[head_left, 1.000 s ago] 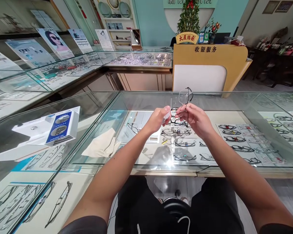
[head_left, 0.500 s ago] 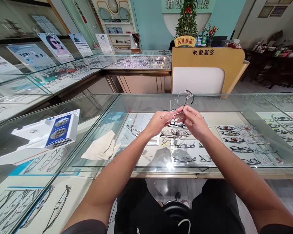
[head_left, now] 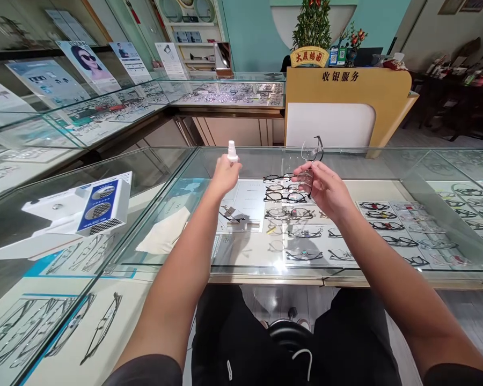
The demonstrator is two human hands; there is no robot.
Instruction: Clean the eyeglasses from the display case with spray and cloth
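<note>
Parting from glasses, left hand (head_left: 224, 174) now grips spray bottle (head_left: 232, 151) over glass counter (head_left: 177, 182); right hand (head_left: 324, 187) pinches eyeglasses (head_left: 310, 155) alone.

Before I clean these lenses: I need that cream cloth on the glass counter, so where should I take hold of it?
Pinch the raised fold near the middle of the cloth, coming down from above. It lies flat on the counter, so its edges give little to grip, and nothing covers it.

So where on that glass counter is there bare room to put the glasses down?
Bare glass lies between the cloth and the right hand, and to that hand's right. The left hand holds a spray bottle further left; a white box crowds the side counter.
</note>
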